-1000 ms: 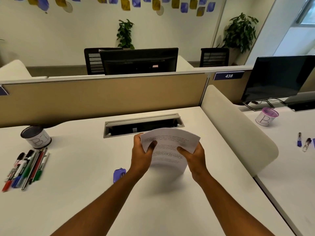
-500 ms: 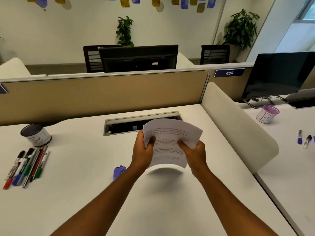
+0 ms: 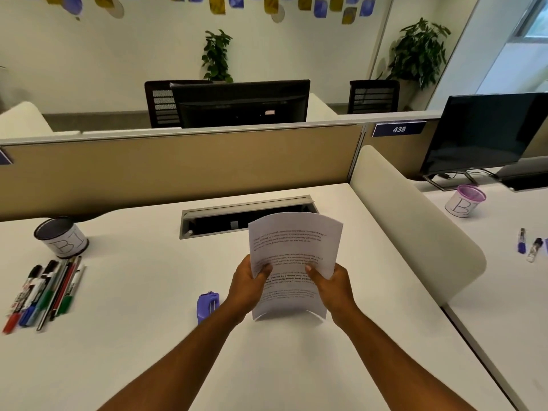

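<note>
1. At the far left we see a row of markers and pens [image 3: 44, 292] lying side by side on the white desk [image 3: 133, 351], with their tips pointing towards the near edge.
2. Just behind them stands a black pot [image 3: 60, 237] wrapped in a white label with hand-drawn letters.
3. Further right, a small purple object [image 3: 207, 302] lies on the desk just beside the left forearm. We cannot tell what it is.
4. The left hand [image 3: 247, 287] grasps the left edge of the stack of printed sheets [image 3: 292, 256], with its thumb on the front face and its fingers curled behind.
5. We find the sheets held upright between both hands over the middle of the desk, bowed outwards and facing us. Their top edge overlaps the open cable tray [image 3: 237, 215] set into the desktop. We cannot tell whether the bottom edge touches the desk.
6. The right hand [image 3: 332, 287] grips the right edge the same way, thumb in front and fingers behind.
7. To the right, a rounded white divider [image 3: 415, 232] separates this desk from the next one.
8. On that neighbouring desk we see a purple-rimmed pot [image 3: 465, 201], a dark monitor [image 3: 486, 137] behind it and two small markers [image 3: 527, 244] near the right edge.
</note>
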`<action>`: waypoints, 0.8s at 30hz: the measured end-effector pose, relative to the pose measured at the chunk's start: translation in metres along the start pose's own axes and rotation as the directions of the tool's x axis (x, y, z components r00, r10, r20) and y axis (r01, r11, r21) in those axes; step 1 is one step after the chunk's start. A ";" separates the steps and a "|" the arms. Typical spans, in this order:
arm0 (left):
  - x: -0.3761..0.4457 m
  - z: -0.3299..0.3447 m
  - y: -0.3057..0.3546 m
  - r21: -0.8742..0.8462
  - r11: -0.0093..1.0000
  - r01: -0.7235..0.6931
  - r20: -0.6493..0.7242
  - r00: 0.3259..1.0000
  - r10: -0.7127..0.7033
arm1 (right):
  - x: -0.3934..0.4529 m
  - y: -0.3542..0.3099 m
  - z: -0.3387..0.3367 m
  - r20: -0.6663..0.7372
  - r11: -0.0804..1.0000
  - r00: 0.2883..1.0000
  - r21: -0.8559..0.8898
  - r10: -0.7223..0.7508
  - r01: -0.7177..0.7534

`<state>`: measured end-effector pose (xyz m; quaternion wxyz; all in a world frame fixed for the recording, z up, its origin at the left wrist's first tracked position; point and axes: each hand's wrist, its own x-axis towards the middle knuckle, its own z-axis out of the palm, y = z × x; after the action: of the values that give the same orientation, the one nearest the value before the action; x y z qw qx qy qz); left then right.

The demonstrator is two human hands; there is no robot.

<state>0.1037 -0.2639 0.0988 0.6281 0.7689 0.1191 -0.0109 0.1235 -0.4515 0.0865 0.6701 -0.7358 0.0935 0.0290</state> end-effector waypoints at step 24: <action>0.026 -0.045 -0.020 -0.227 0.974 0.027 -0.189 0.979 -0.071 | 0.034 0.002 -0.041 0.137 0.702 0.974 0.676 0.179 -0.224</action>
<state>0.1194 -0.2122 0.0846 0.6952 0.6876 0.2000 0.0628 0.1527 -0.4953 0.0825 0.8900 -0.4190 0.1572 0.0876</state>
